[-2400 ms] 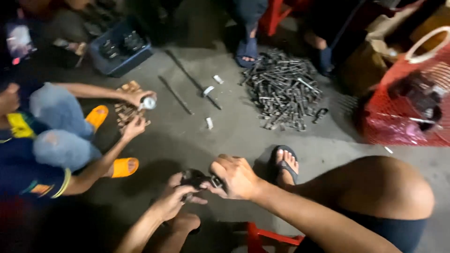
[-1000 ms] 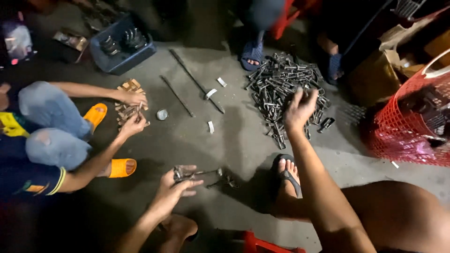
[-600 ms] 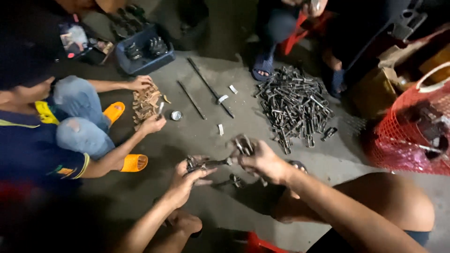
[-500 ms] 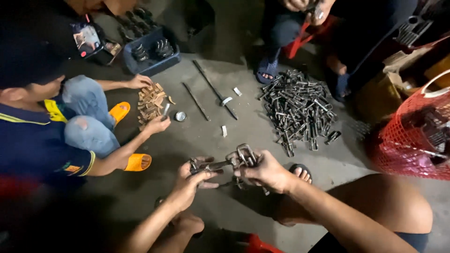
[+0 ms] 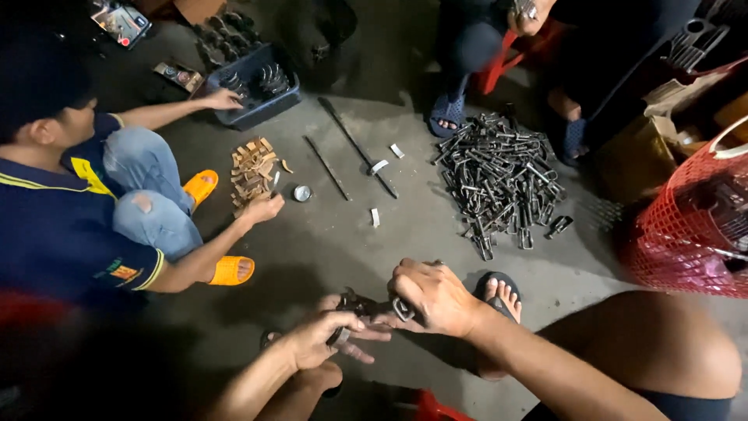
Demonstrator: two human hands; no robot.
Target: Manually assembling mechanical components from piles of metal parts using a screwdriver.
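Observation:
My left hand (image 5: 323, 339) and my right hand (image 5: 433, 298) meet low in the head view, both closed on a dark metal clamp part (image 5: 374, 308) held between them just above the concrete floor. The right hand's fingers wrap a ring-shaped end of the part. Farther out on the floor lies a big pile of similar metal parts (image 5: 499, 178). My bare knee (image 5: 662, 355) and sandalled foot (image 5: 499, 290) sit to the right.
A co-worker in a dark blue shirt (image 5: 70, 226) squats at left, one hand by a heap of small brown pieces (image 5: 253, 168), the other at a blue bin (image 5: 261, 86). Two black rods (image 5: 354, 148) and a red mesh basket (image 5: 697, 226) lie nearby. Another person's sandalled feet (image 5: 448, 117) are beyond the pile.
My right hand reached out to the metal pile, then came back with a part and joined my left hand. The view shifted so the co-worker shows more.

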